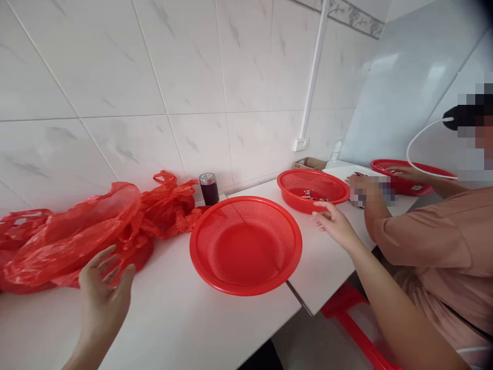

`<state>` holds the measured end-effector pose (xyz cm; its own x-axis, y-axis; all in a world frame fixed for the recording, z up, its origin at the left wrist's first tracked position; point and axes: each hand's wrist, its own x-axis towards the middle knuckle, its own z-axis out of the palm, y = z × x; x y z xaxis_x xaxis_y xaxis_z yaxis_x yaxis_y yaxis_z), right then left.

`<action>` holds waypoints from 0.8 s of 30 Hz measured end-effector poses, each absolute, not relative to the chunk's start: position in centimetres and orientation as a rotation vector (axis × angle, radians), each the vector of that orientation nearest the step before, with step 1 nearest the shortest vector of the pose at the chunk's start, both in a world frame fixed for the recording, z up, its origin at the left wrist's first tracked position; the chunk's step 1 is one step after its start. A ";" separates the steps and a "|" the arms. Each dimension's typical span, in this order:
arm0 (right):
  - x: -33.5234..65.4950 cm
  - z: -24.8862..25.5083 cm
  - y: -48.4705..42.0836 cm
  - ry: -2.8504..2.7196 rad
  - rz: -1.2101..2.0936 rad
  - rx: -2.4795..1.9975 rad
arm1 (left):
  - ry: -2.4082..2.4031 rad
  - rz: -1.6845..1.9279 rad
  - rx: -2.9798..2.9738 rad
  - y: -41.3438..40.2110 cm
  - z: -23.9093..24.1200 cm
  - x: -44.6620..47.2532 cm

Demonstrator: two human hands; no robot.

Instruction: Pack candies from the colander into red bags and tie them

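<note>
My left hand (105,288) is raised above the white table, fingers spread and holding nothing. Right behind it lies a heap of red plastic bags (77,236). An empty red mesh basket (246,289) stands between my two hands. My right hand (334,222) reaches out past that basket, its fingers apart and nothing in them. Just beyond its fingertips is a second red basket (292,201), with several small, shiny pieces (314,196) at its bottom; I cannot make out their kind. Whether the fingertips touch its rim I cannot tell.
A dark tumbler (209,191) stands by the tiled wall. A co-worker (435,236) sits at the right, hands by a third red basket (416,186). A cardboard box (310,163) and a clear bottle (336,150) are at the back. A red stool (356,318) sits below the table (169,318).
</note>
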<state>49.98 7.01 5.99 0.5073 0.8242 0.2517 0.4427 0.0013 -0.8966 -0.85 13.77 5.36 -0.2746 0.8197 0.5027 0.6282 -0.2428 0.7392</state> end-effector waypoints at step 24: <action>54.4 11.1 6.0 -1.039 0.291 -1.396 | 0.859 0.556 1.048 11.4 3.8 16.9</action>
